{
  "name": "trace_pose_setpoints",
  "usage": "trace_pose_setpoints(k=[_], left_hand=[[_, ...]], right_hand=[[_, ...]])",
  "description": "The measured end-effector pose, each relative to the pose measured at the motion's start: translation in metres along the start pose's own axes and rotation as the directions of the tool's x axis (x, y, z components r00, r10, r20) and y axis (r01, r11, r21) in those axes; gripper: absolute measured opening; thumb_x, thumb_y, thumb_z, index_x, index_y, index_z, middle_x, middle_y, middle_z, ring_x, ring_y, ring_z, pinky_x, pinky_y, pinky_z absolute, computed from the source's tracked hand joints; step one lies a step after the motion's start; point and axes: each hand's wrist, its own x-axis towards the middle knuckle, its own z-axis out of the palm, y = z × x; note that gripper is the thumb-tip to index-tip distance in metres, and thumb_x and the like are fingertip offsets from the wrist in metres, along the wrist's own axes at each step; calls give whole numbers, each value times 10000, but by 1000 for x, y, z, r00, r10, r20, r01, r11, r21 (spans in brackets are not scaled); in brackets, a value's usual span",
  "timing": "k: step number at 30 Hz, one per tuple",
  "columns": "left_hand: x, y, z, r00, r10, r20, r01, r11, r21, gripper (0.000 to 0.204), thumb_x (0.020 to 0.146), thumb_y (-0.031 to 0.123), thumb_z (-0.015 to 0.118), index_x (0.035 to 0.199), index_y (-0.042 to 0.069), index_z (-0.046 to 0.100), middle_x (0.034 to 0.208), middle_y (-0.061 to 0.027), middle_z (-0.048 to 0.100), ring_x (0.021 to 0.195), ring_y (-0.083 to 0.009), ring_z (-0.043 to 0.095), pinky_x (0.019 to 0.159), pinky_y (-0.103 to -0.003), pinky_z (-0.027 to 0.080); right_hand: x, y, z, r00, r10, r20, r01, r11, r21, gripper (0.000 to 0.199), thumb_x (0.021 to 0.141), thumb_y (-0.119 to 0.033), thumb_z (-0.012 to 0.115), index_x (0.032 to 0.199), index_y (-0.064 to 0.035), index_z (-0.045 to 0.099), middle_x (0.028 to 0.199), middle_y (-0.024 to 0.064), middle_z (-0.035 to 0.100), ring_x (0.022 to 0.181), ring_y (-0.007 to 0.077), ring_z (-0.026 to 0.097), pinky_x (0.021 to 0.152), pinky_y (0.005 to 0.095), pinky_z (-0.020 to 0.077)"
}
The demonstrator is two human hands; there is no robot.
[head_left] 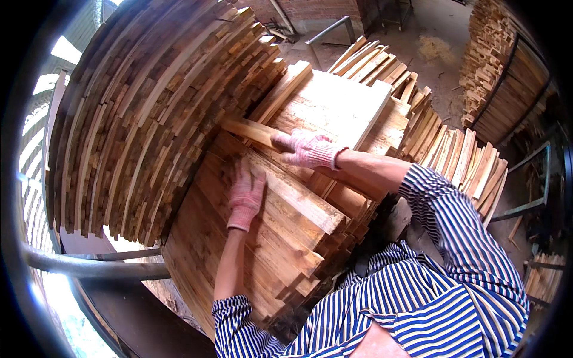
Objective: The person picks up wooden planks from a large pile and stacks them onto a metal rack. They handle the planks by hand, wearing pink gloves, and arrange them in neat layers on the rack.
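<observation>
The left hand, in a pink knit glove, lies flat and open on the top of a low stack of wooden slats, fingers spread and pointing toward 12 o'clock, gripping nothing. The right hand, gloved the same way, sits just beyond it at about 1 o'clock and is closed around the near end of a single wooden slat, which runs from the glove toward 10 o'clock and rests on the stack. Both forearms are bare below the rolled cuffs of a blue-and-white striped shirt, which fills the picture at 5 o'clock.

The low stack slopes down toward 7 o'clock, its boards laid side by side with ragged ends at its 4 o'clock edge. Just behind the right hand, at 12 to 1 o'clock, lies a pale, flat bed of boards. At 9 to 11 o'clock from the hands rises a tall curved wall of stacked slats, touching the low stack along its far edge. At 2 to 3 o'clock more slats stand in leaning rows. Well apart, at 2 o'clock near the rim, another pile stands on a concrete floor. A grey metal pipe crosses at 8 o'clock.
</observation>
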Motion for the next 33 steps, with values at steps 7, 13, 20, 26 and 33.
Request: trace_pose_setpoints(k=[7, 13, 20, 26, 33], left_hand=[[1, -7, 14, 994, -40, 99, 44, 999, -32, 768, 1010, 519, 468, 1582, 58, 245, 1622, -250, 240, 1503, -421, 209, 1227, -457, 202], [-6, -19, 18, 996, 24, 82, -10, 986, -166, 679, 1049, 489, 411, 1584, 92, 278, 1633, -200, 259, 1525, -349, 198, 1245, -429, 148], [25, 8, 5, 867, 488, 97, -493, 870, 30, 635, 1044, 436, 426, 1525, 23, 395, 1577, -196, 376, 1497, -352, 271, 1226, -470, 184], [80, 53, 45, 733, 617, 287, -616, 781, -106, 388, 1013, 347, 493, 1224, 64, 654, 1315, -149, 609, 1347, -391, 454, 1151, -493, 304], [77, 79, 35, 729, 592, 344, -584, 800, -139, 317, 993, 303, 503, 1061, 46, 674, 1163, -154, 639, 1252, -390, 499, 1121, -510, 299]], right_hand=[[28, -2, 50, 995, 97, 8, -97, 994, 48, 519, 1021, -471, 404, 1408, -136, 490, 1224, 326, 566, 1114, 474, 591, 940, 532, 486], [-25, 17, 16, 987, -46, -156, 63, 993, 101, 670, 1035, -555, 402, 1503, -77, 407, 1436, 280, 486, 1338, 435, 466, 1101, 469, 417], [-185, -4, 20, 753, -35, -658, 37, 999, -11, 672, 949, -471, 574, 1499, -109, 438, 1490, 257, 439, 1325, 440, 479, 1100, 552, 399], [-170, -7, 88, 799, -71, -597, 47, 997, -55, 743, 986, -621, 398, 1545, -131, 375, 1604, 260, 257, 1481, 424, 253, 1220, 607, 86], [-213, 9, 60, 784, 39, -620, -8, 999, 52, 754, 997, -643, 350, 1564, -147, 346, 1612, 229, 266, 1499, 379, 247, 1224, 544, 158]])
